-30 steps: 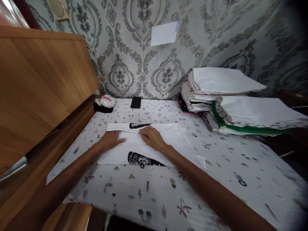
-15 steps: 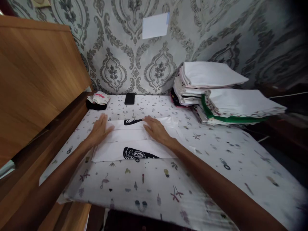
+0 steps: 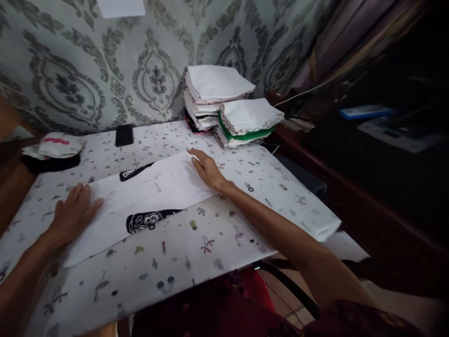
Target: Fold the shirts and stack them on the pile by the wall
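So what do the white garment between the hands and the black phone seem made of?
White garment: probably cotton or a blend, matte; soft folds and no shine suggest it.
Black phone: perhaps glass or plastic; flat and dark, but too small to tell.

Dim; right side dark, perhaps blurred.

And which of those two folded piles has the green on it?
The shorter pile, in front and to the right: a green strip runs along its side. The taller pile behind it shows no green.
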`<control>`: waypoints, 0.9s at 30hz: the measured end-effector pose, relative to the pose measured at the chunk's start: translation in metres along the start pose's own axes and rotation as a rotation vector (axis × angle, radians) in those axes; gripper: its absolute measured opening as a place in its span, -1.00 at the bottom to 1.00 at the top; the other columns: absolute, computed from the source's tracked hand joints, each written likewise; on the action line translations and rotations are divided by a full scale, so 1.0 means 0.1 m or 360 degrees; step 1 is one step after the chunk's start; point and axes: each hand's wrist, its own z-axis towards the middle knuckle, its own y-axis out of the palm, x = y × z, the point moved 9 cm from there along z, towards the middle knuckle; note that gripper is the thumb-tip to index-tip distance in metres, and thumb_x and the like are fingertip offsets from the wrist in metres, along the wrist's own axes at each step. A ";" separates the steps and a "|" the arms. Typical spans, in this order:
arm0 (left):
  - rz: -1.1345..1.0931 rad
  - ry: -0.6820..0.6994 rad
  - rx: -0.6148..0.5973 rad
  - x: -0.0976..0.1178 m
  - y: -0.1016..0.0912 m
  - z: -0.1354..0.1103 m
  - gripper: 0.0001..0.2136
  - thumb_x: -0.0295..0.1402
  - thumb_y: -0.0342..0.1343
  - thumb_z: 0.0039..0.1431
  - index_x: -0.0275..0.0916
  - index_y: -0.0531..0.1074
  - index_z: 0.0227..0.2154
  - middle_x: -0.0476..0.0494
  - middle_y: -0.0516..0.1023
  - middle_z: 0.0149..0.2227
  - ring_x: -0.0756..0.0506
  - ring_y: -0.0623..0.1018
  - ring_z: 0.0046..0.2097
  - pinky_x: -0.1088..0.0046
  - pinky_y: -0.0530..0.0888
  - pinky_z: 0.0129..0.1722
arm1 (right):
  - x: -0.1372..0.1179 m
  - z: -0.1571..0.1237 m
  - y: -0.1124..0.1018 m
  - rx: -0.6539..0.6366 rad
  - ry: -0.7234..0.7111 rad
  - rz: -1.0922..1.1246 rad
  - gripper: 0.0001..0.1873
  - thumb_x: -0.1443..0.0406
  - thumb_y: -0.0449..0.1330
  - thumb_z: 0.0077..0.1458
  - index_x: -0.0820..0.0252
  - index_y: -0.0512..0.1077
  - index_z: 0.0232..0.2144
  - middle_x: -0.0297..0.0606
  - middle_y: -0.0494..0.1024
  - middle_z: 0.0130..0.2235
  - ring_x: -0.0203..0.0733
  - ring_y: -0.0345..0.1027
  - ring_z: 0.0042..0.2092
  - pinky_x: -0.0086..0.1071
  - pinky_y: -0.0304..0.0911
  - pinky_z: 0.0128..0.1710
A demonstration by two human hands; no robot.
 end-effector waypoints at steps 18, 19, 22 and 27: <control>-0.0085 0.0363 -0.0206 0.68 0.03 -0.64 -0.31 0.04 -0.31 0.36 -0.28 -0.05 0.41 -0.31 0.00 0.45 -0.26 -0.01 0.46 -0.06 0.01 0.38 | 0.22 -0.97 -0.38 -0.0039 0.0125 -0.0285 -0.71 0.25 0.05 0.25 0.15 0.55 -0.16 -0.09 0.52 -0.12 -0.01 0.43 -0.07 -0.14 0.40 -0.08; -0.0102 0.0312 -0.0205 0.59 0.02 -0.66 -0.32 0.03 -0.31 0.37 -0.28 -0.05 0.41 -0.32 0.00 0.45 -0.26 -0.01 0.46 -0.07 0.01 0.38 | 0.14 -0.97 -0.40 0.0003 0.0075 -0.0301 -0.71 0.25 0.04 0.25 0.14 0.55 -0.15 -0.08 0.52 -0.12 0.00 0.42 -0.07 -0.12 0.41 -0.09; -0.0216 0.0079 -0.0163 0.21 -0.05 -0.65 -0.31 0.04 -0.28 0.35 -0.29 0.00 0.39 -0.36 0.00 0.45 -0.29 0.01 0.45 -0.06 0.04 0.37 | -0.32 -0.94 -0.30 0.0045 -0.0210 -0.0231 -0.72 0.26 0.03 0.29 0.13 0.53 -0.14 -0.07 0.51 -0.12 -0.01 0.41 -0.08 -0.14 0.42 -0.13; -0.0554 -0.0363 0.0094 -0.49 -0.32 -0.21 -0.36 0.01 -0.18 0.27 -0.37 0.24 0.23 -0.42 0.39 0.22 -0.27 0.39 0.23 0.14 0.36 0.20 | -1.66 -0.90 0.50 -0.0443 -0.0890 0.0025 -0.78 0.33 0.04 0.32 0.17 0.50 -0.18 -0.12 0.51 -0.12 -0.10 0.37 -0.09 -0.24 0.42 -0.15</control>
